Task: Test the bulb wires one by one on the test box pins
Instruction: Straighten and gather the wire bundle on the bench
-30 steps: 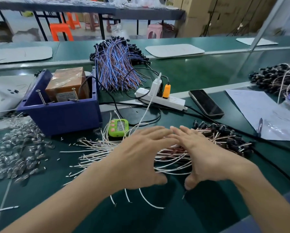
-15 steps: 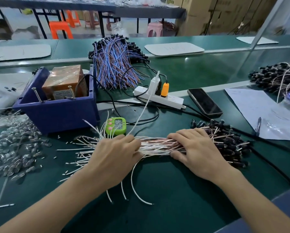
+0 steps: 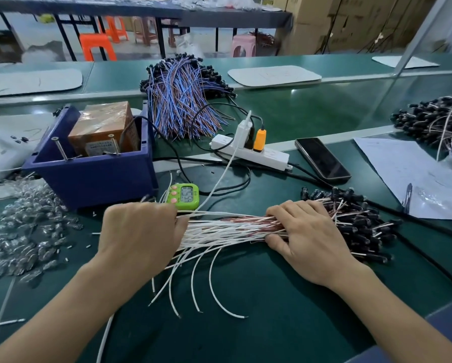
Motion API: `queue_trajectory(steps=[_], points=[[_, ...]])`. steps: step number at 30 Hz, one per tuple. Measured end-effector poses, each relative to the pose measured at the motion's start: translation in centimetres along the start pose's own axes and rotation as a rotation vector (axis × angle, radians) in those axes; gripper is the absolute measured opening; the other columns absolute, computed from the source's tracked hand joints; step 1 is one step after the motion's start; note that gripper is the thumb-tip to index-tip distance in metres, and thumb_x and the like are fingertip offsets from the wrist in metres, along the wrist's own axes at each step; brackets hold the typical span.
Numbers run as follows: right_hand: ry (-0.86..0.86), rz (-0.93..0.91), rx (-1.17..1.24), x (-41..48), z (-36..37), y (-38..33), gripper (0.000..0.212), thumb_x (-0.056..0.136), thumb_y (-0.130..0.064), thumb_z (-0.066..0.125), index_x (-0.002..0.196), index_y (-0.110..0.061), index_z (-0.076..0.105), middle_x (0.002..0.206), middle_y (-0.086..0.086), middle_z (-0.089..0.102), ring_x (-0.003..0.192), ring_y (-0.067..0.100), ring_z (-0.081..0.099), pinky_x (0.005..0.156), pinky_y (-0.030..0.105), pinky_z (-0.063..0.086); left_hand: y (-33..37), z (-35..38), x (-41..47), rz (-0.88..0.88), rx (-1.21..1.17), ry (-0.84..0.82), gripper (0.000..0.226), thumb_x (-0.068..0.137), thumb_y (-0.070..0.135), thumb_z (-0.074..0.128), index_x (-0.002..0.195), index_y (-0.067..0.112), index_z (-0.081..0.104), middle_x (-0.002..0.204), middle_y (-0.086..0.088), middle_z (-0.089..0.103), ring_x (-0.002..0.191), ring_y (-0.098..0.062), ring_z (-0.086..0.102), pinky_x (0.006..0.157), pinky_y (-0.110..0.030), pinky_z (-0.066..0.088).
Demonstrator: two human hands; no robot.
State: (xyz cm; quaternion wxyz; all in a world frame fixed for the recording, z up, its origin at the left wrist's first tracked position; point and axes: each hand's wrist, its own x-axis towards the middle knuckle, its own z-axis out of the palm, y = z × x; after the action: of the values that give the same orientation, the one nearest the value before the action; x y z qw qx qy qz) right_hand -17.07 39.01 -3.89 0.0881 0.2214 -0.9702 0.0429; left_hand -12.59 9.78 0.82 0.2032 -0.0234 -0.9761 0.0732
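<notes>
Both hands are working the bulb wires, which are lying as one loose sheaf on the bench, just in front of the person. The long axis is running left to right, with white free ends pointing left and black sockets fanning out at the right. A few white strands are drooping out of the sheaf toward the person.

The left hand is covering the white ends, fingers curling down over them. The fingertips are hiding behind the back of the hand, so I cannot tell how tightly they are closing. The right hand is clasping the sheaf close to the socket end, fingers lying over the top and thumb tucking beneath, with the wires passing between.

The test box is sitting beyond the left hand, farther out and to the left. A green timer is standing between the box and the sheaf. Two metal pins are rising from the box's near rim, leaning a little and apart from each other.

Judgement: the left hand is the nearer one to the pins, and the free ends are already facing that side. One wire could therefore be travelling forward and left to the pins without being turned round, the right hand steadying the rest. Nothing is touching the pins, so testing of this sheaf is looking not yet begun. The strands are crossing one another, so drawing out a single wire is likely calling for a slow pull along the axis, or neighbours may be dragging along.
</notes>
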Motion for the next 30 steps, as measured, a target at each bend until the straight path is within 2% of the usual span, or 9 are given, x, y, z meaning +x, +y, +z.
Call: queue_trajectory(steps=[3, 5, 8, 13, 16, 20, 24, 27, 30], points=[[-0.005, 0.007, -0.009, 0.0, -0.1, -0.2, 0.04, 0.094, -0.061, 0.041, 0.121, -0.035, 0.055, 0.108, -0.015, 0.058, 0.108, 0.016, 0.055, 0.105, 0.037, 0.034, 0.3, -0.2, -0.1, 0.083, -0.122, 0.139, 0.022, 0.088, 0.028, 0.072, 0.067, 0.022, 0.071, 0.067, 0.005, 0.069, 0.067, -0.022, 0.068, 0.049, -0.027, 0.038], [-0.014, 0.011, -0.018, 0.0, -0.2, -0.3, 0.041, 0.094, -0.062, 0.04, 0.121, -0.035, 0.055, 0.109, -0.014, 0.058, 0.109, 0.016, 0.055, 0.105, 0.036, 0.033, 1.3, 0.2, 0.0, 0.205, -0.204, 0.178, 0.012, 0.084, 0.013, 0.071, 0.075, 0.02, 0.072, 0.086, 0.004, 0.073, 0.093, -0.022, 0.071, 0.064, -0.036, 0.056], [-0.031, 0.022, -0.018, -0.1, -0.4, -0.4, 0.042, 0.094, -0.063, 0.038, 0.121, -0.034, 0.054, 0.109, -0.014, 0.058, 0.111, 0.017, 0.055, 0.105, 0.036, 0.033, 3.0, 1.0, 0.5, 0.365, -0.285, 0.088, 0.024, 0.07, -0.003, 0.076, 0.085, 0.016, 0.078, 0.109, 0.0, 0.077, 0.116, -0.024, 0.067, 0.092, -0.041, 0.057], [-0.001, 0.074, 0.007, 0.0, -0.6, -1.0, 0.038, 0.09, -0.06, 0.044, 0.112, -0.032, 0.056, 0.103, -0.014, 0.059, 0.105, 0.015, 0.056, 0.103, 0.035, 0.033, 4.2, 2.2, 0.5, 0.252, -0.626, -0.166, 0.042, 0.085, 0.002, 0.062, 0.114, 0.028, 0.078, 0.122, 0.019, 0.073, 0.113, -0.009, 0.066, 0.096, -0.025, 0.048], [0.013, 0.112, 0.044, 0.3, -0.8, -1.4, 0.034, 0.086, -0.058, 0.047, 0.107, -0.034, 0.056, 0.098, -0.017, 0.057, 0.101, 0.013, 0.054, 0.102, 0.035, 0.034, 3.9, 2.6, 0.2, 0.183, -0.69, -0.198, 0.042, 0.093, 0.017, 0.054, 0.126, 0.038, 0.071, 0.13, 0.022, 0.069, 0.115, -0.009, 0.065, 0.098, -0.029, 0.05], [-0.01, 0.11, 0.016, 0.2, -0.9, -1.8, 0.034, 0.087, -0.054, 0.046, 0.111, -0.032, 0.056, 0.1, -0.014, 0.055, 0.102, 0.015, 0.053, 0.103, 0.036, 0.034, 3.4, 1.5, -0.1, 0.17, -0.688, -0.137, 0.027, 0.094, 0.025, 0.062, 0.118, 0.029, 0.074, 0.117, 0.013, 0.075, 0.11, -0.013, 0.067, 0.095, -0.03, 0.052], [-0.022, 0.019, 0.077, -0.1, -0.9, -3.2, 0.058, 0.087, -0.051, 0.046, 0.141, -0.03, 0.053, 0.133, -0.006, 0.057, 0.128, 0.017, 0.047, 0.116, 0.033, 0.024, 1.4, 0.1, -0.4, 0.031, -0.764, 0.04, 0.024, 0.092, 0.029, 0.072, 0.115, 0.031, 0.077, 0.118, 0.018, 0.073, 0.119, -0.002, 0.058, 0.105, -0.022, 0.037], [-0.012, -0.083, 0.244, 1.1, -1.4, -6.5, 0.061, 0.091, -0.049, 0.047, 0.15, -0.032, 0.043, 0.146, -0.007, 0.049, 0.139, 0.011, 0.036, 0.119, 0.026, 0.014, -1.5, -0.9, -0.7, -0.148, -0.933, 0.039, 0.024, 0.084, 0.046, 0.071, 0.106, 0.041, 0.079, 0.113, 0.029, 0.067, 0.117, 0.004, 0.058, 0.106, -0.029, 0.043], [0.0, -0.167, 0.329, 3.1, -1.8, -10.3, 0.059, 0.095, -0.048, 0.046, 0.151, -0.034, 0.04, 0.151, -0.009, 0.046, 0.141, 0.008, 0.031, 0.119, 0.022, 0.011, -4.5, -1.9, -1.5, -0.15, -1.296, 0.028, 0.037, 0.073, 0.045, 0.064, 0.103, 0.032, 0.082, 0.117, 0.01, 0.074, 0.119, -0.011, 0.064, 0.101, -0.037, 0.048]])
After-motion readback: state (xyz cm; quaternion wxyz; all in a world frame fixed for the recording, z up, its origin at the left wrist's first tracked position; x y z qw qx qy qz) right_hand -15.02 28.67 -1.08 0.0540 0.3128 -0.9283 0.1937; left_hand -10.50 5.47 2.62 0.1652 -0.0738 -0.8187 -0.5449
